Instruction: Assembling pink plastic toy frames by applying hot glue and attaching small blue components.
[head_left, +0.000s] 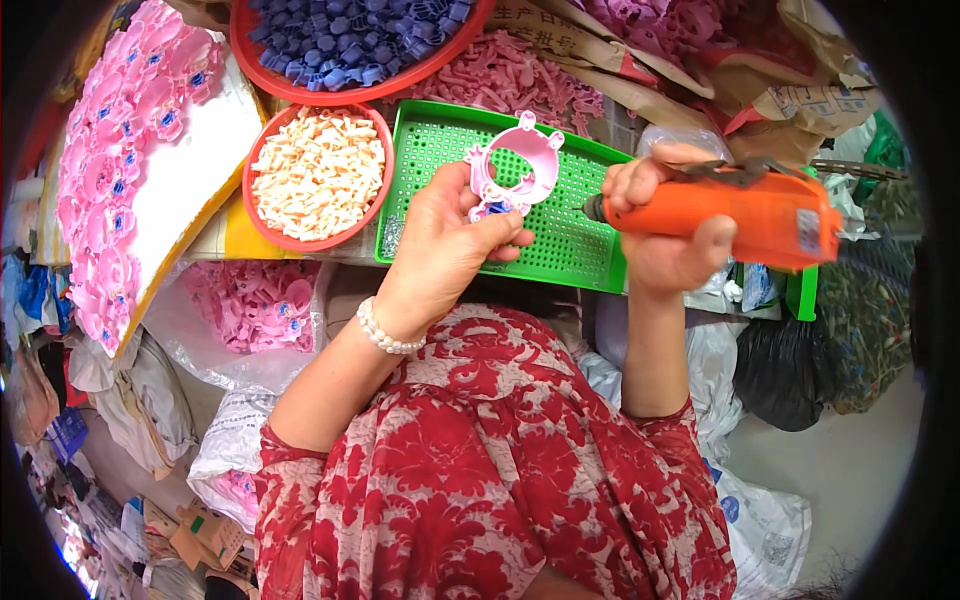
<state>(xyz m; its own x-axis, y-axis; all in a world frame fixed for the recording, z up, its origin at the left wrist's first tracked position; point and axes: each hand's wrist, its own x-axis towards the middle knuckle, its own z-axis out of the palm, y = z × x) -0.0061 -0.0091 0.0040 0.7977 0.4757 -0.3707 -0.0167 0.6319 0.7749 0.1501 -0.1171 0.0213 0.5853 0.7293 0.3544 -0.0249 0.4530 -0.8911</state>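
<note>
My left hand (447, 235) pinches a pink plastic ring-shaped part (537, 158) with small knobs on its rim. A small blue piece (497, 208) sits at the part's lower edge, by my thumb. In my right hand (672, 240) is an orange power screwdriver (725, 218), gripped round its body, with its dark tip pointing left towards the pink part but apart from it. Both hands are over a green perforated tray (570, 262). Small metal screws (392, 232) lie in the tray's near left corner.
Left of the tray stands a red bowl (262, 222) of cream-coloured pieces, with a larger red basin (300, 95) of blue pieces behind it. Pink parts (530, 75) are heaped beyond the tray. Pink assemblies (105, 225) cover a white board (195, 150) at far left.
</note>
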